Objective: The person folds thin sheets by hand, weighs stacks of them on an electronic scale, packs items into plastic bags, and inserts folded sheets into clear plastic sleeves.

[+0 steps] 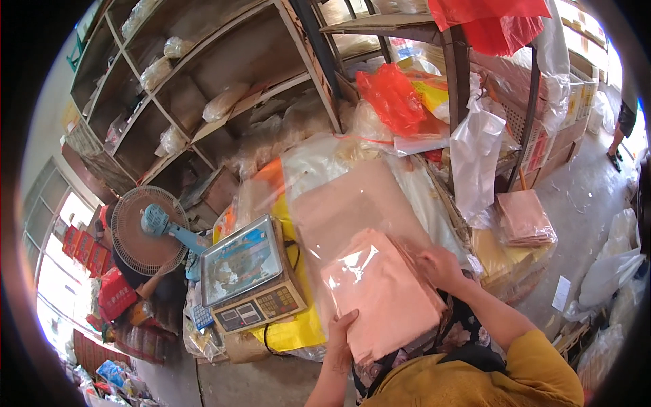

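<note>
A thick stack of pink sheets point(381, 300), its upper part under clear shiny plastic, lies in front of me, tilted on the near end of the work surface. My left hand point(342, 330) grips its lower left edge with the thumb on top. At the stack's right edge is my right hand point(440, 267), its fingers bent and slightly blurred; whether they hold the plastic or sheets is unclear. Beneath and beyond the stack lies a brown sheet point(356, 198) with clear plastic. Another bundle of pink sheets in plastic point(524, 216) sits at the right.
Left of the stack stands a digital scale point(259, 308) with a metal tray point(241, 259), beside a calculator point(202, 316) and a blue fan point(155, 219). Shelves point(173, 117) rise behind. White plastic bags point(475, 157) hang at the right. Another person point(147, 285) is partly visible at left.
</note>
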The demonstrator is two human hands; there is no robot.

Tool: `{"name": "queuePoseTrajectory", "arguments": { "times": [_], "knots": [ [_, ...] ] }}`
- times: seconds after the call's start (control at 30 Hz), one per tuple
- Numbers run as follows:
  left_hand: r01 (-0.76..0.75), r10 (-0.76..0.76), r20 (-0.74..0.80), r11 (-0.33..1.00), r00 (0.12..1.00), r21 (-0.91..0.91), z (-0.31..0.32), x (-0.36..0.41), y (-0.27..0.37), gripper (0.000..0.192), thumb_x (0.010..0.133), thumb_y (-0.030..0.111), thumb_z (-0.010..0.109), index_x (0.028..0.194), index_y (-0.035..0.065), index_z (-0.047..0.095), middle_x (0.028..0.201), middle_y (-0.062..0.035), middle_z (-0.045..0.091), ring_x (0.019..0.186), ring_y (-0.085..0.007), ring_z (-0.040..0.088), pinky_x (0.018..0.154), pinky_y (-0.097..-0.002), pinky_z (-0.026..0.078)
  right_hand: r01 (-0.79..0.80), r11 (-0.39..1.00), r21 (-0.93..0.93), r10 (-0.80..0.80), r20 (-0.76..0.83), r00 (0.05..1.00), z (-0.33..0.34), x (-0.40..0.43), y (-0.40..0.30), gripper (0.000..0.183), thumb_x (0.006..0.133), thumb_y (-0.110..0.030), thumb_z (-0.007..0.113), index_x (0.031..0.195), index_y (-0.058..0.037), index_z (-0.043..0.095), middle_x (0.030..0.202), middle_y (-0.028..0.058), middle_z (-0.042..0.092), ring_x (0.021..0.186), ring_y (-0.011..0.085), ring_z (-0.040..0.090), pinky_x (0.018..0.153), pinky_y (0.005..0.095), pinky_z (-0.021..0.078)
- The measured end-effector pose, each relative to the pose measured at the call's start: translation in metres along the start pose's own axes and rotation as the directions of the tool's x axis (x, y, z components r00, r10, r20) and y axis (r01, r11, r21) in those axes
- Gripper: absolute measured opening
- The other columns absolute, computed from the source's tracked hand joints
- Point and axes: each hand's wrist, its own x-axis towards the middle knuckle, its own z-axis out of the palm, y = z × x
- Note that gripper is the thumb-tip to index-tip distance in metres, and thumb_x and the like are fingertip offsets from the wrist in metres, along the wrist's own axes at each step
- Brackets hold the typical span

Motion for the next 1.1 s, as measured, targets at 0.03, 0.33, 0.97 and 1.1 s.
{"name": "queuePoseTrajectory", "arguments": {
  "times": [0.03, 0.33, 0.97, 1.1],
  "knots": [
    [-0.005, 0.005, -0.002, 1.000, 1.000, -0.002, 0.000, 0.003, -0.003, 0.053, 0.078, 0.006, 0.069, 0.125, -0.0050, 0.048, 0.107, -0.0169, 0.064, 0.090, -0.0284, 0.067, 0.080, -0.0382, 0.057, 0.152, 0.986, -0.073, -0.152, 0.012, 0.988, -0.002, -0.011, 0.004, 0.013, 0.084, -0.014, 0.065, 0.093, -0.0051, 0.066, 0.090, 0.0165, 0.066, 0.079, 0.0391, 0.061, 0.068, 0.0413, 0.0491],
    [-0.152, 0.165, 0.114, 0.981, 0.980, -0.121, 0.034, -0.014, 0.005, 0.050, 0.080, 0.000, 0.068, 0.125, -0.0018, 0.046, 0.110, -0.0150, 0.062, 0.095, -0.0263, 0.066, 0.082, -0.0370, 0.056, -0.524, -0.465, 0.713, 0.322, 0.688, 0.651, 0.022, -0.101, 0.025, 0.071, 0.091, -0.062, 0.049, 0.138, -0.0077, 0.049, 0.138, 0.0054, 0.053, 0.129, 0.0248, 0.047, 0.111, 0.0410, 0.0323],
    [-0.293, 0.304, -0.114, 0.950, 0.946, 0.108, 0.013, 0.056, -0.073, 0.044, 0.075, -0.005, 0.068, 0.116, 0.0004, 0.053, 0.098, -0.0095, 0.064, 0.083, -0.0181, 0.064, 0.071, -0.0295, 0.054, -0.574, -0.260, 0.776, 0.457, 0.623, 0.635, 0.010, -0.102, -0.055, 0.058, 0.086, -0.037, 0.064, 0.137, -0.0196, 0.040, 0.134, 0.0072, 0.050, 0.122, 0.0301, 0.049, 0.097, 0.0564, 0.0424],
    [-0.305, 0.311, -0.051, 0.947, 0.949, 0.104, 0.008, 0.053, -0.073, 0.045, 0.076, -0.006, 0.068, 0.117, 0.0002, 0.052, 0.101, -0.0092, 0.063, 0.085, -0.0172, 0.063, 0.074, -0.0289, 0.053, -0.448, -0.345, 0.825, 0.522, 0.565, 0.639, 0.020, -0.112, -0.044, 0.047, 0.084, -0.026, 0.061, 0.127, -0.0121, 0.049, 0.126, 0.0091, 0.055, 0.114, 0.0310, 0.054, 0.092, 0.0524, 0.0459]
  ]
}}
